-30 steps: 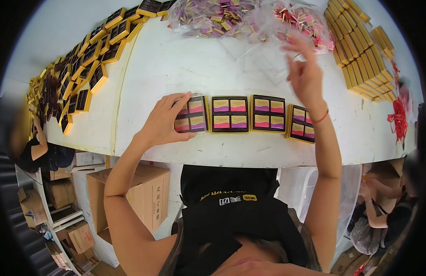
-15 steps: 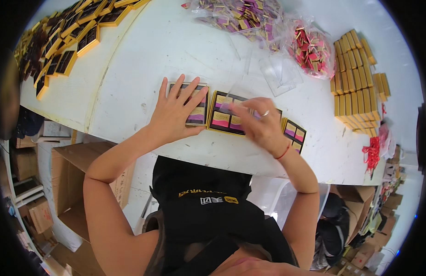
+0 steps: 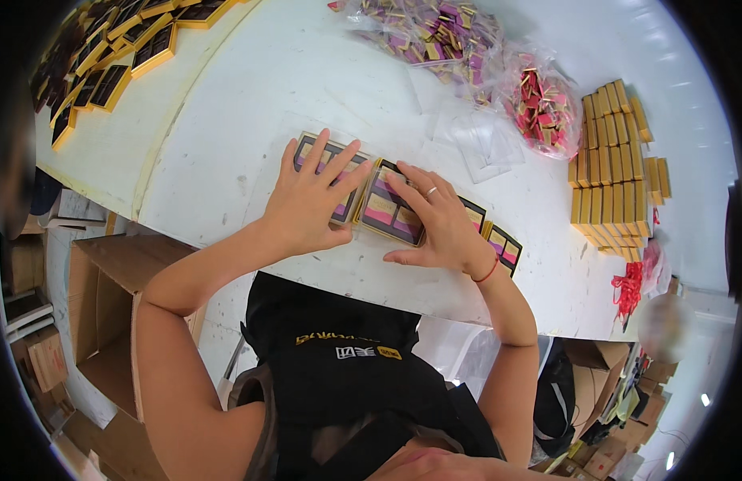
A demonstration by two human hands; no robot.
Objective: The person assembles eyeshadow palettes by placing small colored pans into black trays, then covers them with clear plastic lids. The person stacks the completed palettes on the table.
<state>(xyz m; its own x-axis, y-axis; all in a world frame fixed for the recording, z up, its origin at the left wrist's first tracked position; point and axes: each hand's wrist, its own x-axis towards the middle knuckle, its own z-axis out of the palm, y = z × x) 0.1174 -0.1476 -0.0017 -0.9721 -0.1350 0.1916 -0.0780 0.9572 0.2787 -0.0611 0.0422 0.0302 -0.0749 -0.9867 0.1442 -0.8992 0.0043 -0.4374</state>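
Left hand [image 3: 313, 199], fingers spread, over leftmost square gold-rimmed box of purple-and-pink pieces [image 3: 344, 207] on white bench [image 3: 235, 108]. Right hand [image 3: 439, 224], palm down, over second such box [image 3: 381, 207]; two more rightward. Beyond: clear flat plastic pieces [image 3: 477, 148], clear plastic bag of purple-and-gold pieces [image 3: 443, 36], another of red-and-gold [image 3: 541, 112]. Far right: stacked gold boxes [image 3: 608, 207].

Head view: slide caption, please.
Left hand and right hand spread over neighbouring filled boxes, stacked gold boxes and a bag of red pieces farther right.
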